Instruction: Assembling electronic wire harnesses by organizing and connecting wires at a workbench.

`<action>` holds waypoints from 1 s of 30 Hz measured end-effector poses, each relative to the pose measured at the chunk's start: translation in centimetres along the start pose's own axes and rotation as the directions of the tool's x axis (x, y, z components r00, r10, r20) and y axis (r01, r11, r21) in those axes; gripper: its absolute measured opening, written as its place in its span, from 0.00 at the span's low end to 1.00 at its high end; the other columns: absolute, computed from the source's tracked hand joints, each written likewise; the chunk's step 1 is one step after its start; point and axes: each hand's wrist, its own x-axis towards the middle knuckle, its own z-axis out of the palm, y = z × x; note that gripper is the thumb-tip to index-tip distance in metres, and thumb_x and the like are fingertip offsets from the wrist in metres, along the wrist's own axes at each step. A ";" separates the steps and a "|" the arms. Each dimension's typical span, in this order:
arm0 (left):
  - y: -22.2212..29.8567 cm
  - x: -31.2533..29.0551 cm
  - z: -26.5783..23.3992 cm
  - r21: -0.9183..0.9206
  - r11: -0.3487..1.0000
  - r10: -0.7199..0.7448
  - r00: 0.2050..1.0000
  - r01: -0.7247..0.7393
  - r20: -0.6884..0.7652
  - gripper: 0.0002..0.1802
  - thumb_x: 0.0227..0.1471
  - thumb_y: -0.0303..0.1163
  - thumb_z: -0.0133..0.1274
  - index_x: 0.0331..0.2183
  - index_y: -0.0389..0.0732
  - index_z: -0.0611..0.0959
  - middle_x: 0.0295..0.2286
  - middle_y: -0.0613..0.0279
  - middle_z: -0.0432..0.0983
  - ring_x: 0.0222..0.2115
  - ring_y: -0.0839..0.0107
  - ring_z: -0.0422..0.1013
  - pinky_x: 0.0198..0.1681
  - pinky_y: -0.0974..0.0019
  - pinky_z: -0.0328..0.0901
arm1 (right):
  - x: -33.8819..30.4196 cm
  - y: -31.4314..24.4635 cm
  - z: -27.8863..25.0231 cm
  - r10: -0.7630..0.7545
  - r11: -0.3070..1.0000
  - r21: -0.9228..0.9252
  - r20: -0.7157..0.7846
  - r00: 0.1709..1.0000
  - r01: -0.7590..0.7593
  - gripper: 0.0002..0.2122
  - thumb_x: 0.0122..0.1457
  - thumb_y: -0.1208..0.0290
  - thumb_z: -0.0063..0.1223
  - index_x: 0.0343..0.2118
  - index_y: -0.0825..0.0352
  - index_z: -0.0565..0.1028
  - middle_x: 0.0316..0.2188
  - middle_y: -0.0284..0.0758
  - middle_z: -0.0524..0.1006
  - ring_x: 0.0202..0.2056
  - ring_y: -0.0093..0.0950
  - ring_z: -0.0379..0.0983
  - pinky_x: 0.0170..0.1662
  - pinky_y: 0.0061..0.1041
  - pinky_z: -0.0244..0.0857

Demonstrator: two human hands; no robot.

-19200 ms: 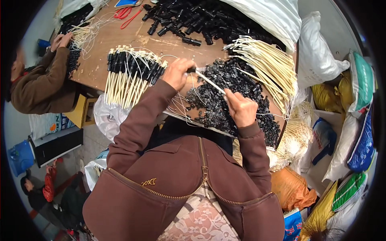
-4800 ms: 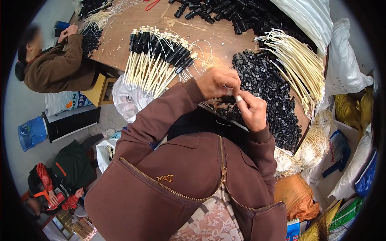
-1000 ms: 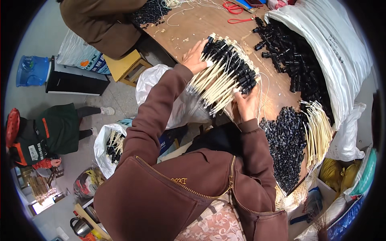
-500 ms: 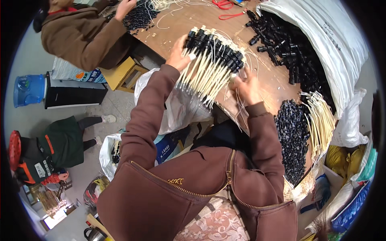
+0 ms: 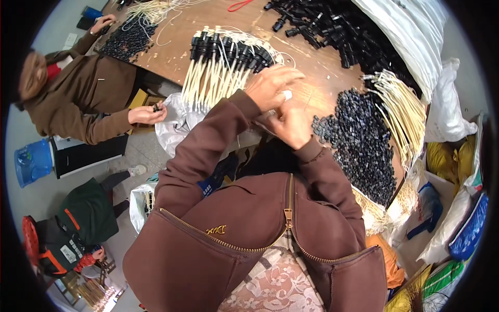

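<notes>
Two hands meet in the middle of the head view, just above the brown sleeves. The left hand (image 5: 271,86) is on top, with its fingers bent down over the right hand (image 5: 292,126). A small white bit (image 5: 286,95) shows between them; both hands seem to pinch it, but how tight the fingers close is hidden.

The bundle (image 5: 221,65) of pale cords with black plugs lies just left of the hands and a little farther off, on the wooden table (image 5: 322,67). Its cords run from the black ends at the far side to the loose pale ends at the near table edge, so it points toward the person. The left hand is the nearer one to it, almost touching its right side.

To the right of the hands, well apart from the bundle, lies a heap of small black parts (image 5: 361,143), with more pale cords (image 5: 403,112) past it. Far left, another person's hand (image 5: 148,114) holds something small and dark.
</notes>
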 end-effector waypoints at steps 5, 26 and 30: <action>0.5 0.6 4.1 -0.162 0.972 -0.099 0.920 0.172 0.379 0.28 0.33 0.17 0.46 0.42 0.39 0.80 0.39 0.58 0.78 0.39 0.61 0.71 0.43 0.65 0.65 | -5.2 10.5 -4.6 0.159 0.987 0.047 -0.254 0.954 -0.152 0.08 0.48 0.68 0.56 0.32 0.60 0.79 0.21 0.34 0.78 0.18 0.33 0.72 0.22 0.28 0.63; 3.9 -1.1 5.8 -0.253 0.959 -0.108 0.989 0.130 0.101 0.10 0.29 0.20 0.57 0.23 0.41 0.81 0.23 0.67 0.75 0.28 0.66 0.67 0.36 0.69 0.62 | -5.4 11.0 -4.3 0.003 0.983 -0.168 -0.384 0.923 -0.073 0.13 0.47 0.68 0.55 0.39 0.55 0.77 0.16 0.29 0.73 0.17 0.31 0.68 0.22 0.28 0.61; 5.2 0.0 5.6 -0.387 0.863 -0.311 0.945 0.324 0.099 0.08 0.27 0.22 0.59 0.19 0.42 0.80 0.20 0.68 0.74 0.28 0.67 0.67 0.37 0.70 0.61 | -5.1 10.8 -4.9 0.047 0.996 -0.049 -0.353 0.934 -0.069 0.14 0.47 0.68 0.55 0.40 0.55 0.77 0.15 0.28 0.71 0.17 0.30 0.67 0.22 0.27 0.61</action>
